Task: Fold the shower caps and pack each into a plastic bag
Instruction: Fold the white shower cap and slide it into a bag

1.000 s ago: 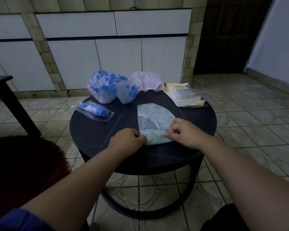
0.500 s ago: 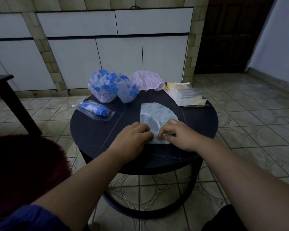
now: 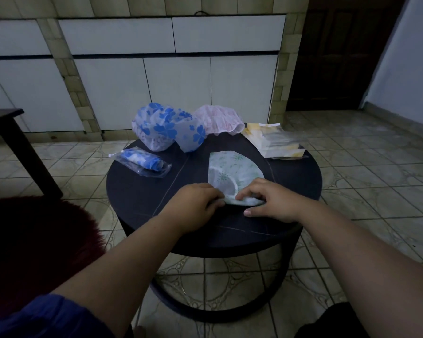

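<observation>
Both hands, left (image 3: 198, 203) and right (image 3: 269, 200), pinch the green cap's (image 3: 232, 170) near edge on the desk (image 3: 137, 198), rolling it. Slippery plastic could spring open if either pinch loosens.

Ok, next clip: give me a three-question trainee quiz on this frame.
1. True or false: both hands grip the green-print cap.
2. Which item is already bagged? A) pink cap B) rolled blue cap C) loose blue-flower caps
3. Fill in: the stack of empty bags lies at the table's far ____ edge.

Key: 1 true: left hand and right hand hold its near edge. 2 B. 3 right.
</observation>
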